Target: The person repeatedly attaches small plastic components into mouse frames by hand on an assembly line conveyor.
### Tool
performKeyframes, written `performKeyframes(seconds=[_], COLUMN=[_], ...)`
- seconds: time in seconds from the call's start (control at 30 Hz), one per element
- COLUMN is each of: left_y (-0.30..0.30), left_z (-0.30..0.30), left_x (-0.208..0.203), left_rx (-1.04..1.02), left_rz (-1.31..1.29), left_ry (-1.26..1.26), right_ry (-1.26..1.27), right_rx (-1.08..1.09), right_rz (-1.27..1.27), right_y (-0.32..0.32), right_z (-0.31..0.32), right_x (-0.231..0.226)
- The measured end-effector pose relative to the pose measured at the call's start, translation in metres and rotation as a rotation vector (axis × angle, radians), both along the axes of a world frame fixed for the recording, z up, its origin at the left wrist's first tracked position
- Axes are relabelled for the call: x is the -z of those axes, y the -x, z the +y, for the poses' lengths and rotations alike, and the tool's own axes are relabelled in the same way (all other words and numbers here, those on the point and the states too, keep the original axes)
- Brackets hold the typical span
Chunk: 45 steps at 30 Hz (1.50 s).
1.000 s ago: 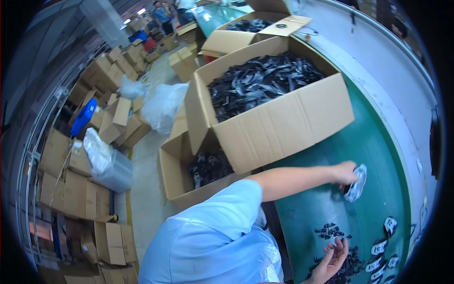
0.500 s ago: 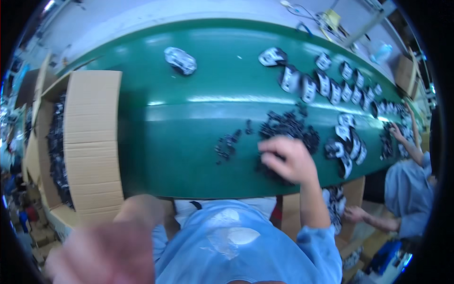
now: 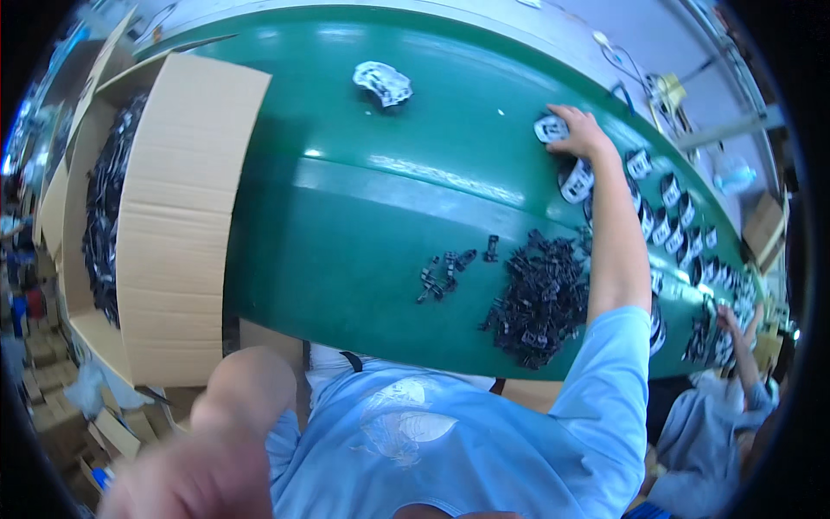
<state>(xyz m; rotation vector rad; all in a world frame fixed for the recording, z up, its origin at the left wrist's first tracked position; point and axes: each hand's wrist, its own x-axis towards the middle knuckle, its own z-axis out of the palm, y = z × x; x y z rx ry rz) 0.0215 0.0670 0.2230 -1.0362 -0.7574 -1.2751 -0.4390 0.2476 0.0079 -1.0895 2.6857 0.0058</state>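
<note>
At the far right of the green table, my right hand [image 3: 584, 137] has its fingers and thumb around a white-and-black curved shell [image 3: 551, 129]. A similar shell [image 3: 575, 182] lies just below that hand. My left hand [image 3: 186, 480] is close to the camera at the lower left, off the table; motion blurs its fingers. Under my right forearm spreads a heap of small black plastic parts [image 3: 540, 298]. To its left lie several loose black parts [image 3: 448, 272]. Another white-and-black shell [image 3: 383, 84] sits apart at the table's far middle.
An open cardboard box [image 3: 181, 225] stands at the left, with black parts [image 3: 108, 208] inside. More shells [image 3: 661, 227] run in rows down the right side of the table [image 3: 346, 233]. A co-worker's arm [image 3: 739, 346] reaches in at the right. Cables and a clear bottle [image 3: 735, 177] are beyond the far edge.
My right hand has gone from the heap of black parts to the far shell and closed around it. The left hand stays low and blurred. The whole view has turned.
</note>
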Motion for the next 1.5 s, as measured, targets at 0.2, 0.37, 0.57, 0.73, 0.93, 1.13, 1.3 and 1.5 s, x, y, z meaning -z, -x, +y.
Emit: performKeyframes(seconds=[0.2, 0.37, 0.57, 0.73, 0.93, 1.13, 1.3, 1.5], left_y=[0.152, 0.163, 0.0, -0.237, -0.383, -0.296, -0.167, -0.102], left_z=[-0.094, -0.155, -0.061, 0.012, 0.022, 0.02, 0.089, 0.03], left_x=[0.168, 0.267, 0.197, 0.23, 0.271, 0.235, 0.228, 0.224], left_rx=[-1.212, -1.386, -0.947, -1.236, -1.65, -1.109, 0.226, 0.454], left_rz=[-1.443, -1.776, -1.387, -1.625, -2.089, -2.22, -1.612, -1.688], left_ry=[0.529, 0.401, 0.377, 0.457, 0.2, 0.088, -0.437, -0.667], right_ry=[-0.005, 0.33, 0.869, 0.907, 1.03, 1.041, 0.9, 0.873], right_rx=[-0.026, -0.148, -0.097, -0.2, -0.312, 0.061, -0.389, -0.388], right_rz=[0.063, 0.22, -0.045, -0.036, -0.347, -0.594, -0.379, -0.539], right_y=[0.013, -0.014, -0.013, -0.111, -0.198, -0.381, -0.459, -0.43], right_z=[0.033, -0.015, 0.027, 0.06, 0.08, 0.042, -0.012, 0.025], right_x=[0.011, -0.004, -0.026, -0.076, -0.064, -0.061, -0.021, -0.046])
